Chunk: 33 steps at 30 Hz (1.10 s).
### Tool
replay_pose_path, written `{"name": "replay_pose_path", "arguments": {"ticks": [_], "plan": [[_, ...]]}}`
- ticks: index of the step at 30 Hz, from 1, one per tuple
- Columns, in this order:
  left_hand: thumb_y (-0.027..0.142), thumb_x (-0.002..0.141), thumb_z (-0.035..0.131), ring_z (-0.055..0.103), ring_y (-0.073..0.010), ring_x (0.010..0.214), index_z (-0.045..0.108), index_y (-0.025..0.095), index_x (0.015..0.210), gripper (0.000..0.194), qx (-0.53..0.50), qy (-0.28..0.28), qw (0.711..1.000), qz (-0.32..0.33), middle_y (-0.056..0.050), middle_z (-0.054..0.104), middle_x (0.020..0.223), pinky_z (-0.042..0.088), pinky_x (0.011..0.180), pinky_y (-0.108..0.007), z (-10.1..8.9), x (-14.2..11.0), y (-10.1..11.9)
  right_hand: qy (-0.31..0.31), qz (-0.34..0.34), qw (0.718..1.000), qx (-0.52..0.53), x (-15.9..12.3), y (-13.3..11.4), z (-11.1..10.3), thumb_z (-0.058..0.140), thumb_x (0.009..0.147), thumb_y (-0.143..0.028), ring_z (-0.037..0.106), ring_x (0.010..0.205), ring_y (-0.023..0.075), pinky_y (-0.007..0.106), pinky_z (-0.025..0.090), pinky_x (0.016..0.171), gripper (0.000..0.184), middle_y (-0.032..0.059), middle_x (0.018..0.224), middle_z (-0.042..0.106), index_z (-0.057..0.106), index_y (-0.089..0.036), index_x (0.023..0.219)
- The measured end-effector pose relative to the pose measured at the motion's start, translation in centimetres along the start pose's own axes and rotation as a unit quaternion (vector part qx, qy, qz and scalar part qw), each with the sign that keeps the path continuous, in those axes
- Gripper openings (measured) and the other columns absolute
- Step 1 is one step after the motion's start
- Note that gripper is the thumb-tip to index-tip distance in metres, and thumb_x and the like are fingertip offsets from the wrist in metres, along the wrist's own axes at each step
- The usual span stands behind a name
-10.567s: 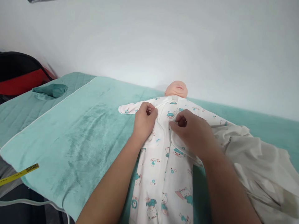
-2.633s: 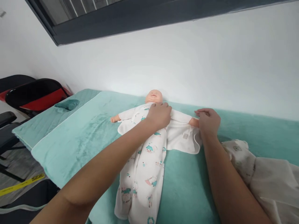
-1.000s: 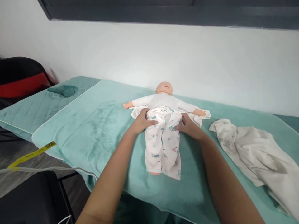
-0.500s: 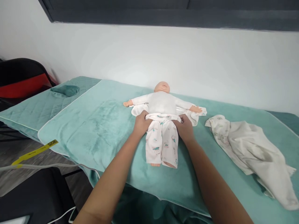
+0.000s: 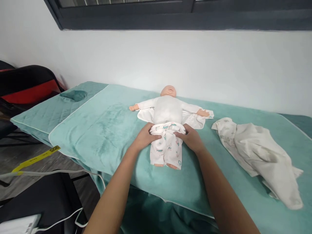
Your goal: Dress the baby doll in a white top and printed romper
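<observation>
A baby doll lies on its back on a green massage bed, arms spread, head toward the wall. White printed baby pants cover its legs, their waistband bunched at the hips. My left hand grips the pants at one side of the waist, thumb over the front. On the other side my right hand closes on the same waistband. Parts of the fingers are hidden by the fabric. Under the doll's arms, a white garment lies spread open. The doll's feet barely show at the cuffs.
A crumpled white printed garment lies to the right on the green bed cover. Left are a face hole and a black-red chair. A black seat holds a white power bank with cable. A yellow tag hangs on another cable.
My hands have shifted slightly down the waistband, thumbs now across the front. The pants look shorter and more gathered. The view has tilted up a little.
</observation>
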State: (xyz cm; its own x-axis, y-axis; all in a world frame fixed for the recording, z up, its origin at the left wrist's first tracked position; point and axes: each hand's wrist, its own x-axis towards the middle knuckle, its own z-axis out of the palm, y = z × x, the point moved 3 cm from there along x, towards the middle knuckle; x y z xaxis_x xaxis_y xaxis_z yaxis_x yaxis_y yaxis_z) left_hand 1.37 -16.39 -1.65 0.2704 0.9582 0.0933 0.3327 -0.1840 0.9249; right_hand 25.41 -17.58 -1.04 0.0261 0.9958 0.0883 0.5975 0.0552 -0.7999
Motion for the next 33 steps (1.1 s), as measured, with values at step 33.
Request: {"name": "replay_pose_path", "arguments": {"ticks": [33], "plan": [[0.036,0.078,0.066,0.052,-0.0203,0.09,0.046,0.021,0.066,0.027,0.117,0.036,0.984,0.131,-0.004,0.06,0.089,0.041,0.084,-0.033,0.6,-1.6,0.5,-0.057,-0.024,0.998,-0.001,-2.2,-0.3,0.6,0.074,0.067,-0.054,0.052,0.066,0.0177,0.029,0.036,0.059,0.037,-0.0029,0.068,0.059,0.055,-0.023,0.073]]}}
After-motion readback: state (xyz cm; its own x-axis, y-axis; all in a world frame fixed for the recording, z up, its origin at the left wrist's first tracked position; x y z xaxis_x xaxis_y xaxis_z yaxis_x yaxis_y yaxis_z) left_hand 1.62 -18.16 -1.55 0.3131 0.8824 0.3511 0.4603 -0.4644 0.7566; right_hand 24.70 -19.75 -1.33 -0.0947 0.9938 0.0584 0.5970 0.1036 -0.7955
